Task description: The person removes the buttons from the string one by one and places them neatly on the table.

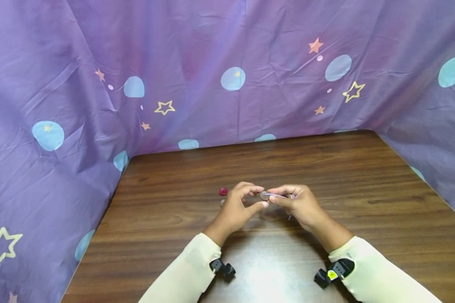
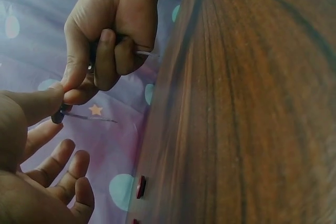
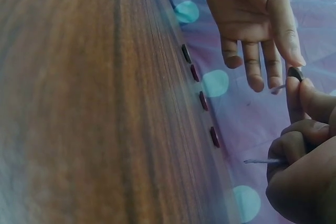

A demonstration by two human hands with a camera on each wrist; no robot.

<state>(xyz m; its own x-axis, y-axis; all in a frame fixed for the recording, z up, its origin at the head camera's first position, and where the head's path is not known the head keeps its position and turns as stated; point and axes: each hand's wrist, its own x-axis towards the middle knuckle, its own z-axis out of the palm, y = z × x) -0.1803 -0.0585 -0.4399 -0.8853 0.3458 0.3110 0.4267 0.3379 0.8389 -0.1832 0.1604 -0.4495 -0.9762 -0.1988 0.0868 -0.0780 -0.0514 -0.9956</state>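
Observation:
Between the hands is a small round dark button (image 1: pixel 264 195) with a thin pale purple string (image 1: pixel 277 196) through it. My left hand (image 1: pixel 239 204) pinches the button's edge between thumb and index finger, its other fingers spread loosely in the left wrist view. Thumb and index finger of my right hand (image 1: pixel 301 205) meet at the button's other side. Its remaining fingers curl round the string, whose one end (image 3: pixel 262 161) sticks out past them. A short piece of string (image 2: pixel 92 118) also comes out of the button on the side facing the table.
A red button (image 1: pixel 223 191) and a paler one (image 1: pixel 222 203) lie on the wooden table (image 1: pixel 167 252) beside my left hand. The right wrist view shows several buttons, among them a dark red one (image 3: pixel 214 136). A purple curtain (image 1: pixel 197 50) hangs round the table.

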